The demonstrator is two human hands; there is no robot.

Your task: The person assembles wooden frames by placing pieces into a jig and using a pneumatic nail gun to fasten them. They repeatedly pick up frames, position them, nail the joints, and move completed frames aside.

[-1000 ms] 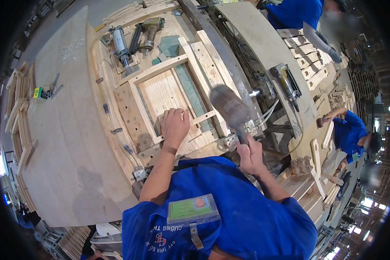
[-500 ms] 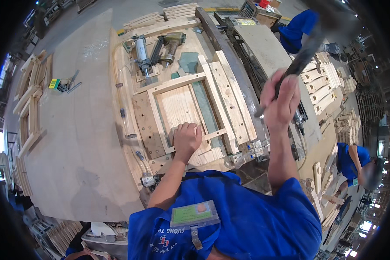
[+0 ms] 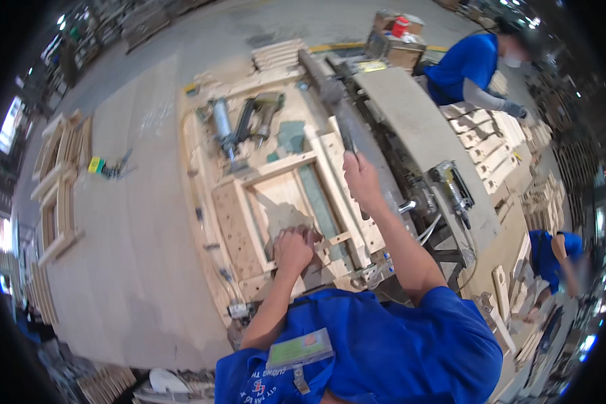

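The right hand (image 3: 361, 180) is closed around the handle of a dark mallet (image 3: 347, 137), raised with its blurred head pointing away from the person. The left hand (image 3: 294, 250) rests with bent fingers at the near end of a pale wooden frame (image 3: 279, 166); whether it grips the wood cannot be told. That frame lies in front of the person, beside a holed wooden strip (image 3: 230, 219). Beyond it sit a silvery cylinder (image 3: 221, 121) and a nail gun (image 3: 266, 116). Leftward, a small yellow-green box (image 3: 96, 165) stands on the broad desk (image 3: 135, 269).
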